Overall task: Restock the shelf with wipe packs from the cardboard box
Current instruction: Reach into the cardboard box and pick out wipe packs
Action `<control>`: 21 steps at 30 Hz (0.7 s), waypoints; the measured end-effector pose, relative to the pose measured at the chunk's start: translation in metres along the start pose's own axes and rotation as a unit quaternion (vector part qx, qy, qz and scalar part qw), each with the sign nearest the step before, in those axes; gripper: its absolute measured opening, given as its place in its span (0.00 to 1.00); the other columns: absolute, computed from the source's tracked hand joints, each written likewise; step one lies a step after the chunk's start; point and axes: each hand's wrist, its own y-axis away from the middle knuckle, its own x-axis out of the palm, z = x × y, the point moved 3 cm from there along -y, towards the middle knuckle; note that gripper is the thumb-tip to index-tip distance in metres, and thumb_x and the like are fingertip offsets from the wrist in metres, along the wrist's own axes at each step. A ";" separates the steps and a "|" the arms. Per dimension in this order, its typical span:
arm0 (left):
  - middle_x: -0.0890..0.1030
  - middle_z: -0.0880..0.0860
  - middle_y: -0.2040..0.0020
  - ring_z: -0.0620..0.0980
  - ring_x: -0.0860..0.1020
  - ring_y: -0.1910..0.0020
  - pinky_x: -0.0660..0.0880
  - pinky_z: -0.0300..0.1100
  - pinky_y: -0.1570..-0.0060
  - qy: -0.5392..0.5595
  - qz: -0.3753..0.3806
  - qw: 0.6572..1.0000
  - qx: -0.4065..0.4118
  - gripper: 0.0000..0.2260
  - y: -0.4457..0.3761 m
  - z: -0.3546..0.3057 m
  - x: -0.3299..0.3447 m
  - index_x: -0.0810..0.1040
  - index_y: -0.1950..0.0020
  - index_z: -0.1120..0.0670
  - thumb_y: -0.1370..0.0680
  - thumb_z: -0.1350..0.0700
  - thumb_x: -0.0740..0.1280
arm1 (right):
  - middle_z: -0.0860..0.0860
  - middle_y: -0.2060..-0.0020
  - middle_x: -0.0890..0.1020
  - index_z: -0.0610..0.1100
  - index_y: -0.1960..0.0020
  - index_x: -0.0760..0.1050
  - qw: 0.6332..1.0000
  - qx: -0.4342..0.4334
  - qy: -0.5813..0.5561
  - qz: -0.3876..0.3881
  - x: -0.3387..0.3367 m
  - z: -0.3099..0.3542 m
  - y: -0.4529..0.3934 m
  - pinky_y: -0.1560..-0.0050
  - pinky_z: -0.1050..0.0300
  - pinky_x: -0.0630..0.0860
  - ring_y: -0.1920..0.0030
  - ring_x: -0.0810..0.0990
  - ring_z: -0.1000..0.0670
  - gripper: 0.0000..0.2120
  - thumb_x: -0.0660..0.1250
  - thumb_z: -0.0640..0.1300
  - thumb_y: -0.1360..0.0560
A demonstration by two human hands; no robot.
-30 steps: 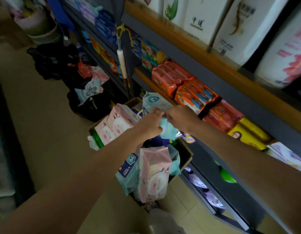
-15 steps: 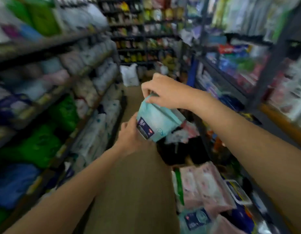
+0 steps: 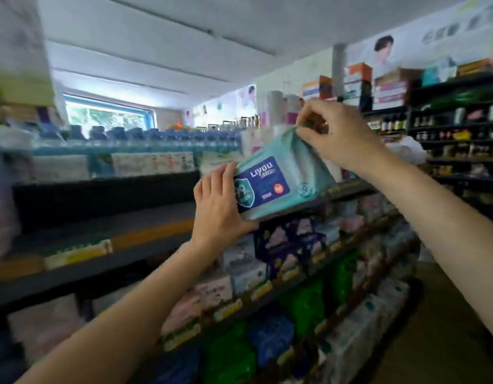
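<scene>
Gripping the teal wipe pack (image 3: 281, 184) at its left end, the left hand (image 3: 217, 209) curls round it; the right hand (image 3: 339, 134) pinches its far-right top corner.

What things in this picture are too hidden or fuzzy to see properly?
- Cardboard box: out of the head view, below the bottom edge.
- Teal wipe pack: its near end is covered by the left hand, its top corner by the right hand; the small label print is unreadable.
- Shelf goods: blurred, brands unreadable.
- Far bottles: too small to identify.
</scene>
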 end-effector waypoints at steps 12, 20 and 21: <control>0.74 0.59 0.41 0.56 0.65 0.42 0.61 0.52 0.41 -0.389 0.084 0.916 0.042 0.45 -0.022 0.188 -0.142 0.66 0.35 0.56 0.46 0.41 0.77 | 0.45 0.27 0.40 0.58 0.26 0.31 0.972 -0.169 0.065 0.152 0.227 0.099 -0.080 0.34 0.44 0.70 0.27 0.57 0.40 0.57 0.75 0.55 0.34; 0.76 0.57 0.48 0.57 0.72 0.49 0.75 0.51 0.50 -0.488 0.150 0.860 -0.023 0.51 -0.028 0.274 -0.105 0.67 0.38 0.56 0.58 0.39 0.78 | 0.44 0.31 0.53 0.54 0.25 0.41 0.961 -0.223 0.014 0.164 0.333 0.097 -0.152 0.49 0.51 0.78 0.41 0.72 0.42 0.53 0.75 0.51 0.36; 0.77 0.58 0.49 0.57 0.75 0.51 0.76 0.50 0.52 -0.496 0.171 0.850 -0.036 0.52 -0.025 0.285 -0.098 0.68 0.39 0.57 0.60 0.39 0.78 | 0.43 0.31 0.52 0.53 0.25 0.42 0.956 -0.228 0.013 0.182 0.347 0.097 -0.158 0.49 0.50 0.77 0.41 0.73 0.42 0.53 0.75 0.52 0.36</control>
